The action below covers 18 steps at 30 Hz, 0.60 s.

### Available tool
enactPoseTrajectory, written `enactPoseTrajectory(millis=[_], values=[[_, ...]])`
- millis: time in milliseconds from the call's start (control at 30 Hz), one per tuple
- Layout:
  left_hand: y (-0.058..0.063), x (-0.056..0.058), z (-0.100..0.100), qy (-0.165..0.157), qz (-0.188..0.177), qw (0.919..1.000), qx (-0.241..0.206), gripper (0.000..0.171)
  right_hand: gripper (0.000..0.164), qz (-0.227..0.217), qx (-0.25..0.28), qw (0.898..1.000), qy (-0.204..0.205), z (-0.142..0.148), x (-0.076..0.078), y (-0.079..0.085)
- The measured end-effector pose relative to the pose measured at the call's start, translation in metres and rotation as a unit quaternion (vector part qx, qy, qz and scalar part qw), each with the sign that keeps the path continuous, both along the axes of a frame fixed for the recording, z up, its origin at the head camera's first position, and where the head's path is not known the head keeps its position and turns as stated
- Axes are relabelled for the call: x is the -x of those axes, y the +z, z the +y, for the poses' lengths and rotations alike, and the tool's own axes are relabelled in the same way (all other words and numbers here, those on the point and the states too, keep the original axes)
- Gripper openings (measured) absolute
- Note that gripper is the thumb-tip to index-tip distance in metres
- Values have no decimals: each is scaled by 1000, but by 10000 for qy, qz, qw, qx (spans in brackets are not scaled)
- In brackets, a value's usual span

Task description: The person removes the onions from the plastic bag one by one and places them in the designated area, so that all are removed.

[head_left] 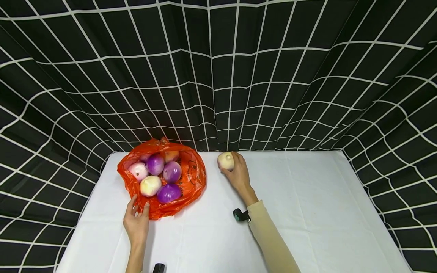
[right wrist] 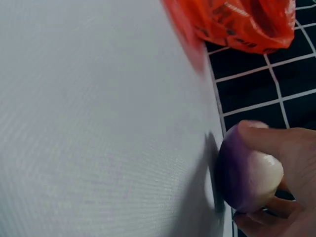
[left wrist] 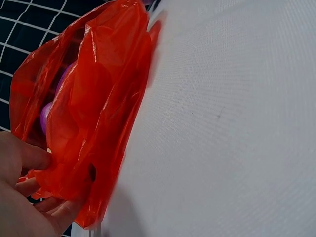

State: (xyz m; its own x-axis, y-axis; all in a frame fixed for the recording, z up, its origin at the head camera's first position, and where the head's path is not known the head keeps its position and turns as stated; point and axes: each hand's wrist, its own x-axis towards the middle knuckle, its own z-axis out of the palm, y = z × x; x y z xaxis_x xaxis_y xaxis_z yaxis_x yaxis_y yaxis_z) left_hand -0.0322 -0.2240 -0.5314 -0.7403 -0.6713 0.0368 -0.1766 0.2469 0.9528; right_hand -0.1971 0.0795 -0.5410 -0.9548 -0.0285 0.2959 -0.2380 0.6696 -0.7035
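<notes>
Near the far edge of the white table, my right hand (head_left: pixel 239 172) holds an onion (head_left: pixel 225 161), its thumb and fingers curled around the sides. In the right wrist view this onion (right wrist: pixel 247 170) is purple on one side and whitish on the other, close to the tabletop; whether it touches cannot be told. At the left lies a red plastic bag (head_left: pixel 194 172), its mouth spread wide. Inside are several onions, such as a purple one (head_left: pixel 172 171) and a pale one (head_left: pixel 150 186). My left hand (head_left: pixel 136 223) grips the bag's near-left rim between thumb and fingers.
A white cloth covers the table (head_left: pixel 324 212). Black curtains (head_left: pixel 266 76) with a white grid rise behind it and along both sides. A small black device (head_left: pixel 241 215) sits at my right wrist, and another dark one (head_left: pixel 159 268) shows at the bottom edge.
</notes>
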Motion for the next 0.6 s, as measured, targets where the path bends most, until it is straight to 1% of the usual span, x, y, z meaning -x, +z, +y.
enactPoseTrajectory(millis=[233,367,467,600], values=[[-2,-1,1,-21,11,9999,117,49,76,7,61,10000,-23,2,-2,-3],[-2,0,1,-29,17,9999,140,49,77,132,-56,9998,-97,2,-3,-4],[-1,-1,1,-34,40,10000,75,49,78,335,-104,9994,-76,1,-5,0],[0,-2,2,16,20,10000,-43,48,79,515,-49,9987,7,-3,-10,10]])
